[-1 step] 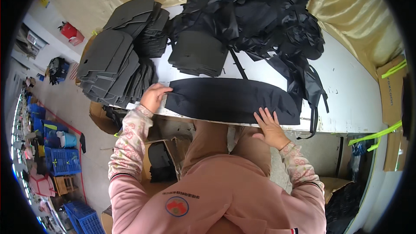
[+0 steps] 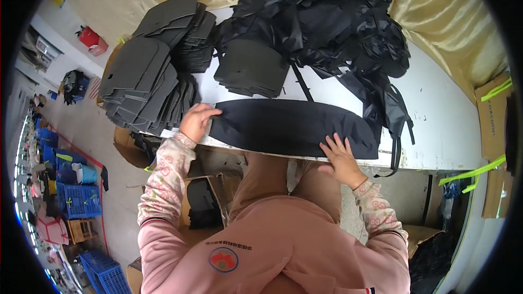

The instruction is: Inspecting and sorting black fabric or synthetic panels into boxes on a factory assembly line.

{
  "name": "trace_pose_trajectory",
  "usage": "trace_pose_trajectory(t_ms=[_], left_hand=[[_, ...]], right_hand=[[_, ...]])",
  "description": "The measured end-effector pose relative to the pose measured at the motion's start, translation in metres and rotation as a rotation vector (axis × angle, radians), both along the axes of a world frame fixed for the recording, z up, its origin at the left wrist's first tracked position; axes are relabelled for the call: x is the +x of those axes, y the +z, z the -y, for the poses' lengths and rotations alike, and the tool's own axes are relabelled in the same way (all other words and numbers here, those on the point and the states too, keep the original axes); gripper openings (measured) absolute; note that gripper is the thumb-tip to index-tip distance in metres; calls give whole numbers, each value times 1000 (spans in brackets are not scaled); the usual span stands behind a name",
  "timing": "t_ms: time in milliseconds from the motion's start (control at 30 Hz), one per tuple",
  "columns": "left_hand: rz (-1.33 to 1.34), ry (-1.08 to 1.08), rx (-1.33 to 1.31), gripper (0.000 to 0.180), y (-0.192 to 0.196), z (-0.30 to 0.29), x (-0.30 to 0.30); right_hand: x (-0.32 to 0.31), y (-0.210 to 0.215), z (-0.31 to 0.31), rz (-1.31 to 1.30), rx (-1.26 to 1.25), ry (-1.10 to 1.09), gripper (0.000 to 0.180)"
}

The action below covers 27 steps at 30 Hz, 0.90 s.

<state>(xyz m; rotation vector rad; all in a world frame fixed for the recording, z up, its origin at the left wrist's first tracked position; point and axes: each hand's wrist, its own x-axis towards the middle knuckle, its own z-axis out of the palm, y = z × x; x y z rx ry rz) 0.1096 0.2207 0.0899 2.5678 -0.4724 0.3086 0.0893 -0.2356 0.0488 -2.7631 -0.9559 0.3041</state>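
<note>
Head: black cloth (image 2: 278, 126) under right fingers (image 2: 339, 142)

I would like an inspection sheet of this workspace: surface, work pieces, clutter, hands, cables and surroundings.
Surface: white table, dark marks on its right part.
Work pieces: long black fabric piece lies along the front edge; dark grey panels stand stacked at left, a smaller stack behind the fabric.
Clutter: heaped black material at the back; a black strap hangs over the front edge.
Hands: left hand at the fabric's left end, grip unclear; right hand open, near its right end.
Cables: nothing seen.
Surroundings: gold curtain behind; blue crates at left.
</note>
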Motion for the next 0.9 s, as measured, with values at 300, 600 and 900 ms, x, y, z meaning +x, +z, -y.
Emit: trace_pose_trajectory(t_ms=[300, 600, 900], left_hand=[[314, -288, -49, 38, 57, 113, 33], [-329, 182, 508, 70, -17, 25, 131], [-273, -20, 345, 52, 3, 18, 135]], right_hand=[[78, 46, -146, -912, 1354, 68, 40], [75, 29, -144, -840, 1224, -196, 25], [80, 4, -144, -697, 1227, -302, 22]])
